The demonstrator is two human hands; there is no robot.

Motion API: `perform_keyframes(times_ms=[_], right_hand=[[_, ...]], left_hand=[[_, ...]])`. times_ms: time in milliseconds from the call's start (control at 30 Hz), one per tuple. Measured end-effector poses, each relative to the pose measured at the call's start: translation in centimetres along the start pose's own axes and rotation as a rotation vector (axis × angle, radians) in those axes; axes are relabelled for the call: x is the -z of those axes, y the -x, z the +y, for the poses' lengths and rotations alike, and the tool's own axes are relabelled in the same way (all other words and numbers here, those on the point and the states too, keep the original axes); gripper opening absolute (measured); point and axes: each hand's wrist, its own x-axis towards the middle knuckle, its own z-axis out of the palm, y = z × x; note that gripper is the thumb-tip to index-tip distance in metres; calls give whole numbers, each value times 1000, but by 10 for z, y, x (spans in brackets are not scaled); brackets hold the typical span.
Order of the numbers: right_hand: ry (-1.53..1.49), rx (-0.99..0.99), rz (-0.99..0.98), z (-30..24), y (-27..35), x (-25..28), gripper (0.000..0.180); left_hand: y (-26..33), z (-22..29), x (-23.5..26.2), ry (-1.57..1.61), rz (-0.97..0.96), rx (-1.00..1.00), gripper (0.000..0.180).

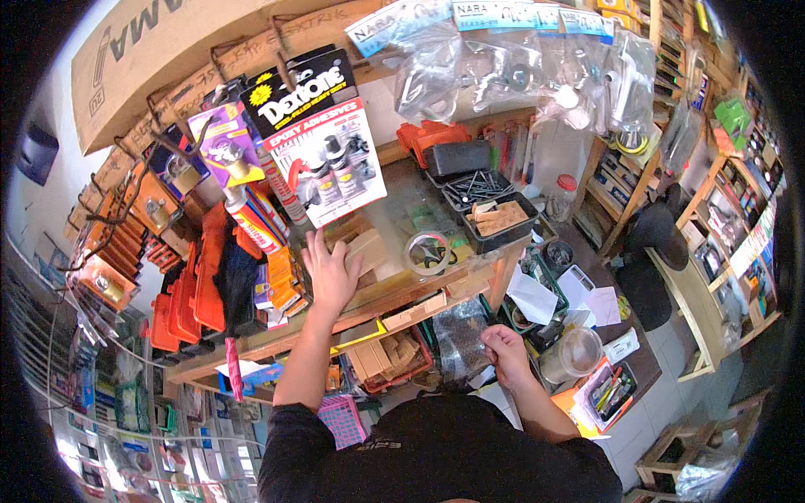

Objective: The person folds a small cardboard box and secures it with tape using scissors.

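My left hand (333, 272) lies with fingers spread on the glass-topped counter (390, 214), just below a hanging epoxy adhesive pack (327, 163). Small orange boxes (283, 281) stand close to its left. To the right of it a roll of clear tape (428, 253) rests on the glass. My right hand (507, 352) is lower, in front of the counter, its fingers curled closed. Whatever it may hold is too small or hidden to make out. Dark, see-through plastic wrapping (461, 339) is right beside its fingertips; I cannot tell if they touch.
Black trays with screws (478, 189) and wooden pieces (501, 220) sit at the counter's right end. Orange tool cases (197, 289) crowd the left. Bagged faucets (511, 71) hang above. Papers (537, 298), a clear tub (579, 350) and a pen box (610, 392) lie to the right.
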Motion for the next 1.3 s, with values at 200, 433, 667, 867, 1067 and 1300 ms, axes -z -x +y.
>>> perform_keyframes(times_ms=[200,433,667,867,1067,1300], right_hand=[[-55,-27,-7,-2,-5,-10,5],[-52,22,-47,-1,-10,-21,5],[-14,-7,-46,-2,0,-27,5],[7,37,-86,-10,-7,-41,6],[42,11,-75,-4,-12,-58,5],[70,1,-133,-2,-23,-65,7]], left_hand=[[-15,-2,13,117,-199,67,32],[-12,-13,6,275,-242,2,42],[2,-5,26,369,-64,-115,43],[27,-10,40,599,-47,-180,46],[17,-11,23,457,-220,-97,43],[12,-14,27,520,-303,-132,46]])
